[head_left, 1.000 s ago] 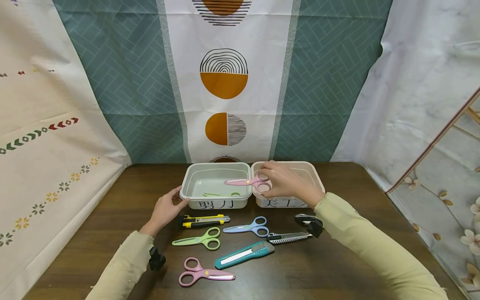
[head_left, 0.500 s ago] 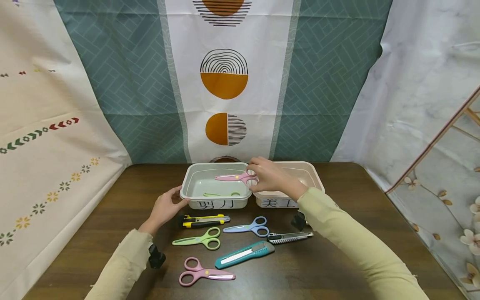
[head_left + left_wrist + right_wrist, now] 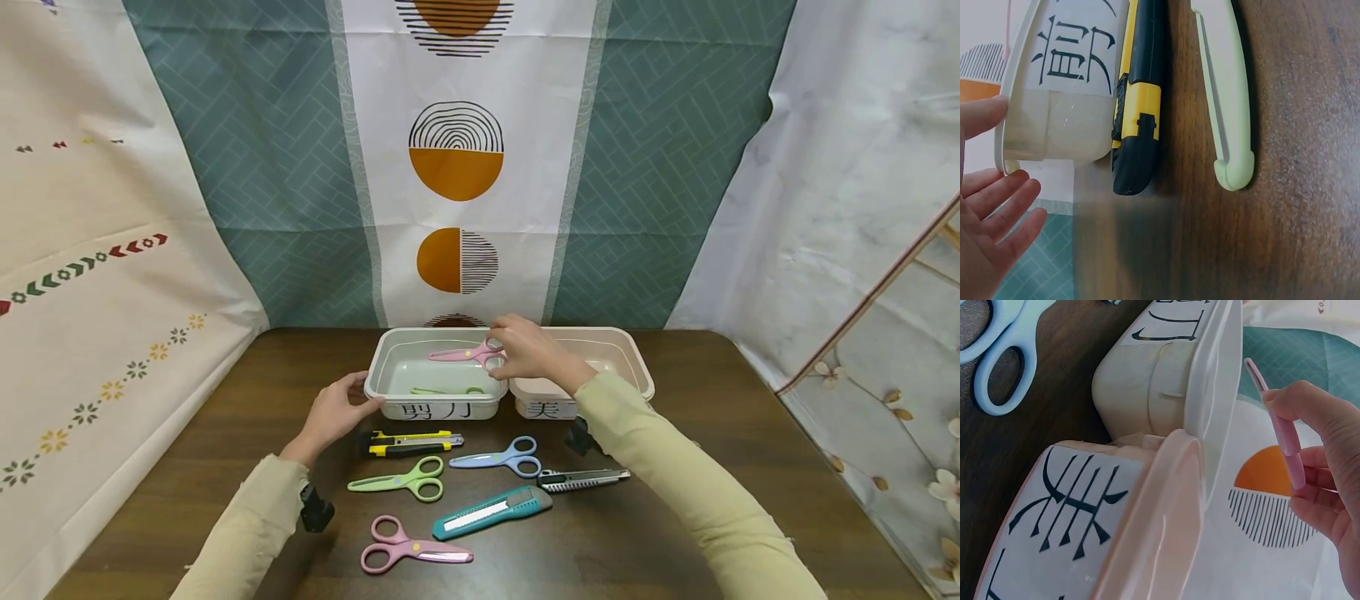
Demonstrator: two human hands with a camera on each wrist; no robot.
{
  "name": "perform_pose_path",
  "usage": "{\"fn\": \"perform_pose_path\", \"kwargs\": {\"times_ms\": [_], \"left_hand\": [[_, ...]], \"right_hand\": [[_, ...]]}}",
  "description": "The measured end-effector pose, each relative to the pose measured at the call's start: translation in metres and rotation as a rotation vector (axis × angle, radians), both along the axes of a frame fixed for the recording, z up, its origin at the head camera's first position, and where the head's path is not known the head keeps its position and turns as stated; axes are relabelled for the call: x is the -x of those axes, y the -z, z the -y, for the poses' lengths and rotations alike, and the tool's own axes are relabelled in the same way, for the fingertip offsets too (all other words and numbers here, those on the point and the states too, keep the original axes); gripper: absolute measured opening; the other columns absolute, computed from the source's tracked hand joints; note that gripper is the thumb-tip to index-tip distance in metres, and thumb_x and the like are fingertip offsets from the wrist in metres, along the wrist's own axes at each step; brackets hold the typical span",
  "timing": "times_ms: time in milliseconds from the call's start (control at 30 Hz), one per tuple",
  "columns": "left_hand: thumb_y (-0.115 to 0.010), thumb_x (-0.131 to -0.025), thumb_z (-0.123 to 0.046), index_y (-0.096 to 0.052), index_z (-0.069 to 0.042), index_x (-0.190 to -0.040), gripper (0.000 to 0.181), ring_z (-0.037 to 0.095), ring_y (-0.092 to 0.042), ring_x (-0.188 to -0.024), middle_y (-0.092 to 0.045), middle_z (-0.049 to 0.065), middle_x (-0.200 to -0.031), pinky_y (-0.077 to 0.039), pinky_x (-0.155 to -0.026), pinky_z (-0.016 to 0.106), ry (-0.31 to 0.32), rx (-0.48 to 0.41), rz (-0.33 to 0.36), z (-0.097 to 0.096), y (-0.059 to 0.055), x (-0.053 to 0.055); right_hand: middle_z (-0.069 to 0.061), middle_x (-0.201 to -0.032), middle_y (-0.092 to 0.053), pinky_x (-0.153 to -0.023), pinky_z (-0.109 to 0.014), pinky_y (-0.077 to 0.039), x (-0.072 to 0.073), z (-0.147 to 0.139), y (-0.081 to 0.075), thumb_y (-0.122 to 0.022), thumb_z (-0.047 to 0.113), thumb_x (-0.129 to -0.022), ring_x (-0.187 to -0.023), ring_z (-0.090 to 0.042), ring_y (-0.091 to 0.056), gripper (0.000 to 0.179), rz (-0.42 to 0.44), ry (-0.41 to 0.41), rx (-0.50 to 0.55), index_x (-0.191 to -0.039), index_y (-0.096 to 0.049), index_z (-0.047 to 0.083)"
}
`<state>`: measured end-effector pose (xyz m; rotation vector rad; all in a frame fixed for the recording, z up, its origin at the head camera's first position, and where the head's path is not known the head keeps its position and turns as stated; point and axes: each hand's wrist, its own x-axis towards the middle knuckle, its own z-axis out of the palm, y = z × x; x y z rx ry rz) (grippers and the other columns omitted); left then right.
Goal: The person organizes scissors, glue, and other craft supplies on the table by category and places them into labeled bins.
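My right hand (image 3: 527,348) pinches a pair of pink scissors (image 3: 456,355) by the handle loops. The blades point left, over the pale green box (image 3: 382,354). In the right wrist view the pink scissors (image 3: 1286,440) show edge-on between thumb and fingers, apart from the box rims. One green pair of scissors (image 3: 442,390) lies inside that box. My left hand (image 3: 333,417) touches the box's near left corner. The left wrist view shows the left hand (image 3: 997,219) with fairly straight fingers, thumb and index at the rim.
A pale pink box (image 3: 637,367) stands right of the green one. Nearer on the table lie a yellow-black utility knife (image 3: 412,443), green scissors (image 3: 405,479), blue scissors (image 3: 498,458), a teal utility knife (image 3: 491,512), a black-silver utility knife (image 3: 581,479) and pink scissors (image 3: 412,548).
My right hand has moved left with the pink scissors, from above the pink box to over the green box. The left hand stays at the green box's corner.
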<state>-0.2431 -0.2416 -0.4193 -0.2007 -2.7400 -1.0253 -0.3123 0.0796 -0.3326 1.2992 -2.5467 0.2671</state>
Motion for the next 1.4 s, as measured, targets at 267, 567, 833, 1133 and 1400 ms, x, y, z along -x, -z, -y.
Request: {"fn": "perform_pose_path", "kwargs": {"times_ms": [267, 567, 833, 1133, 1400], "left_hand": [[-0.069, -0.08, -0.029, -0.049, 0.005, -0.124, 0.058, 0.032, -0.059, -0.093, -0.061, 0.019, -0.107, -0.046, -0.08, 0.047, -0.004, -0.016, -0.008, -0.001, 0.001, 0.0], [-0.068, -0.081, -0.03, -0.049, 0.006, -0.124, 0.059, 0.031, -0.059, -0.094, -0.061, 0.021, -0.108, -0.045, -0.08, 0.047, 0.003, -0.018, 0.015, -0.006, -0.001, 0.0], [-0.068, -0.08, -0.028, -0.049, 0.005, -0.124, 0.059, 0.031, -0.059, -0.095, -0.061, 0.02, -0.109, -0.045, -0.081, 0.047, -0.014, -0.011, 0.018, -0.005, 0.0, 0.0], [-0.068, -0.081, -0.031, -0.049, 0.006, -0.124, 0.06, 0.031, -0.059, -0.095, -0.06, 0.021, -0.109, -0.046, -0.081, 0.047, -0.014, -0.013, 0.023, -0.004, -0.001, 0.0], [-0.068, -0.08, -0.029, -0.048, 0.005, -0.125, 0.059, 0.03, -0.059, -0.093, -0.061, 0.019, -0.108, -0.046, -0.08, 0.046, -0.02, -0.014, 0.028, -0.005, -0.003, -0.001]], "right_hand": [[-0.011, -0.097, -0.06, -0.078, -0.033, -0.044, 0.012, 0.008, 0.014, -0.074, 0.028, -0.069, -0.088, -0.023, -0.052, 0.039, 0.023, 0.006, -0.04, -0.096, -0.067, 0.001], [-0.011, -0.098, -0.062, -0.08, -0.033, -0.044, 0.021, 0.015, 0.03, -0.074, 0.028, -0.069, -0.09, -0.023, -0.054, 0.036, 0.086, 0.026, -0.046, -0.093, -0.068, 0.002], [-0.01, -0.097, -0.063, -0.076, -0.033, -0.046, 0.025, 0.02, 0.039, -0.072, 0.026, -0.07, -0.088, -0.022, -0.057, 0.031, 0.086, 0.012, -0.033, -0.089, -0.069, 0.002], [-0.008, -0.093, -0.062, -0.07, -0.031, -0.047, 0.028, 0.021, 0.046, -0.074, 0.024, -0.067, -0.083, -0.019, -0.057, 0.025, 0.081, 0.034, -0.034, -0.082, -0.068, 0.005], [-0.01, -0.091, -0.062, -0.07, -0.03, -0.046, 0.031, 0.025, 0.051, -0.075, 0.026, -0.067, -0.082, -0.019, -0.056, 0.028, 0.074, 0.008, -0.002, -0.082, -0.069, 0.004]]}}
